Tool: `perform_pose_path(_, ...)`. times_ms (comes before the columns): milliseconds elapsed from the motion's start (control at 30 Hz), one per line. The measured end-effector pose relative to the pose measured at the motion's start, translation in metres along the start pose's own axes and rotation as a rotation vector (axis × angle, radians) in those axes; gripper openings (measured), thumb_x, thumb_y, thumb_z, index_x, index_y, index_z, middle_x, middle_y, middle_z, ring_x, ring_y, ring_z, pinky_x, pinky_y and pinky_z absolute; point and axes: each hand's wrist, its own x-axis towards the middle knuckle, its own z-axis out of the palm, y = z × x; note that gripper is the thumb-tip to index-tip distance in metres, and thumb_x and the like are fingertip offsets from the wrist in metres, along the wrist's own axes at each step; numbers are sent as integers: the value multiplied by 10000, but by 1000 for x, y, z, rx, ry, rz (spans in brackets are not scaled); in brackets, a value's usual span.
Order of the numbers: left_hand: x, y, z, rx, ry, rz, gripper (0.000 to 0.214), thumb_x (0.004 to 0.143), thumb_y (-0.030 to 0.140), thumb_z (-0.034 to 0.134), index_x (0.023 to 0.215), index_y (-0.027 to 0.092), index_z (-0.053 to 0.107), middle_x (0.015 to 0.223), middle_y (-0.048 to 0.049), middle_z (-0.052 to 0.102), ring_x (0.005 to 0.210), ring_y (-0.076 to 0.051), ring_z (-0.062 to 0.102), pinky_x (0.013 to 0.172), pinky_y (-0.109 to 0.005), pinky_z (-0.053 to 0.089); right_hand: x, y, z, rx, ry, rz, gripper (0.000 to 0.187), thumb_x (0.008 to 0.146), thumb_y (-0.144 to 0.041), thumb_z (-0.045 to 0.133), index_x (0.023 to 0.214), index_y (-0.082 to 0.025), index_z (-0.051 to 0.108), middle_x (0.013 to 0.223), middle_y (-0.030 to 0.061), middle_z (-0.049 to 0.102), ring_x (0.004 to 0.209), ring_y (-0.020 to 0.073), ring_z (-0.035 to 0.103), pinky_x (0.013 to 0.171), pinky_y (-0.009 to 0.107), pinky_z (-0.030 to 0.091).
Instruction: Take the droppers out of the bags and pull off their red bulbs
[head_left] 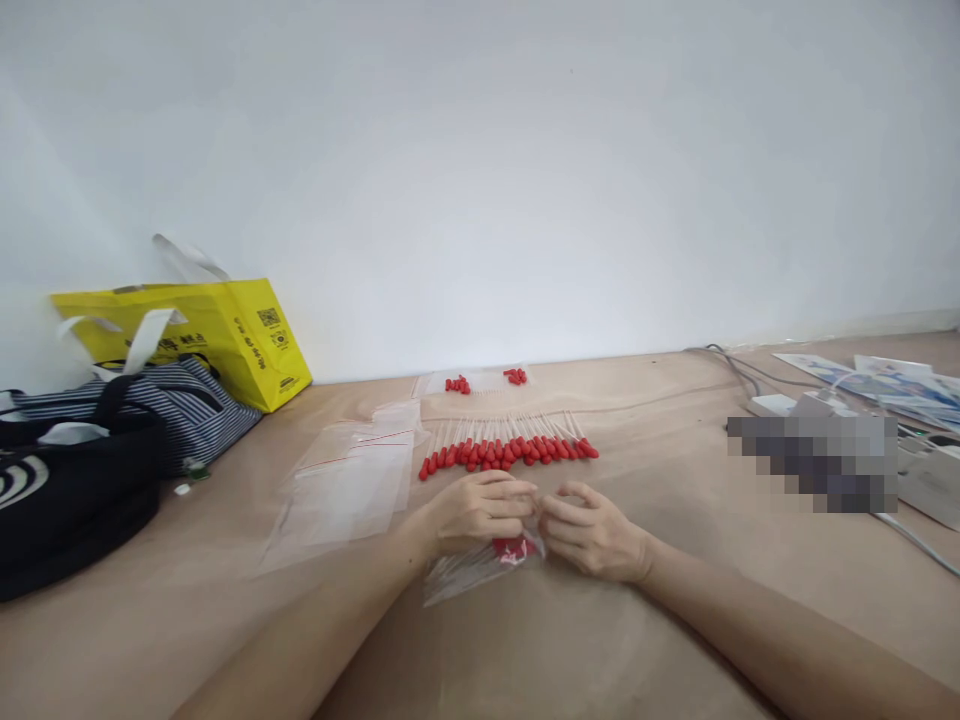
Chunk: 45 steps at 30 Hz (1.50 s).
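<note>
Your left hand (480,510) and right hand (589,530) pinch a clear bag (465,572) of red-tipped sticks. Two filled bags (459,384) behind; loose row (510,450) and empty bags (352,480) remaining.

Left hand (480,512) and right hand (589,530) curled, fingertips together.
</note>
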Motion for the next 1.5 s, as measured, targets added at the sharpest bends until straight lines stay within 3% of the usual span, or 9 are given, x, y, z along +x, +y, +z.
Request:
perform_pose_path(67,-3,-5,-6,64,-36,142,248,882,178,361,761,213,574,1062,29,610,1141,-139,423,962,-331,317,1,3,-1,-3,3,0,231,882,-245,357,826,-254,581,793,6,575,808,124,497,799,348,383)
perform_pose_path(133,-4,-7,-9,127,-21,140,254,888,147,332,847,205,576,1112,11,585,1174,-158,385,972,-363,305,2,7,-5,-14,1,-8,253,873,-218,357,762,-240,582,720,7,558,780,131,484,794,359,367)
perform_pose_path(300,-17,10,-6,41,33,-229,345,850,293,425,1181,199,430,1250,-65,467,1198,-187,351,981,-384,327,5,17,-23,-30,-21,-25,247,796,-124,386,646,-201,566,616,6,514,699,138,449,752,361,344)
perform_pose_path(433,-46,32,-2,-100,-26,-426,589,805,375,474,1315,197,241,1337,-102,343,1227,-234,304,984,-426,321,6,18,-35,251,-82,109,187,707,-234,486,849,-206,605,790,33,566,748,163,476,705,345,373)
perform_pose_path(567,-65,44,1,-163,-104,-488,563,838,331,420,1338,254,175,1361,-67,306,1230,-228,302,985,-435,315,8,16,-29,573,-171,308,225,770,-161,411,846,-215,616,771,18,603,734,143,521,709,311,405)
perform_pose_path(700,-62,48,-3,-159,-137,-527,507,859,327,376,1331,245,211,1360,-59,307,1233,-219,296,995,-428,303,12,12,-21,790,-230,572,209,743,-179,475,901,-191,611,687,1,585,606,117,511,562,237,416)
perform_pose_path(900,-52,51,-9,-121,-188,-549,489,865,365,341,1321,209,256,1351,-67,319,1234,-214,293,1010,-414,283,17,11,-33,974,-369,521,235,658,-235,594,889,-201,613,722,-23,550,610,97,476,550,212,397)
perform_pose_path(1200,-49,53,-10,-136,-267,-597,496,878,362,294,1334,183,217,1384,-60,237,1266,-198,215,1036,-410,226,17,1,-22,887,-243,679,306,515,-188,692,763,-177,514,686,-47,495,541,66,429,476,183,353)
perform_pose_path(1500,-46,54,-13,-155,-304,-617,506,882,375,266,1337,161,205,1396,-42,201,1279,-176,178,1053,-387,183,19,1,-20,1037,-316,631,283,567,-222,684,773,-178,495,670,-49,495,546,60,431,511,183,361)
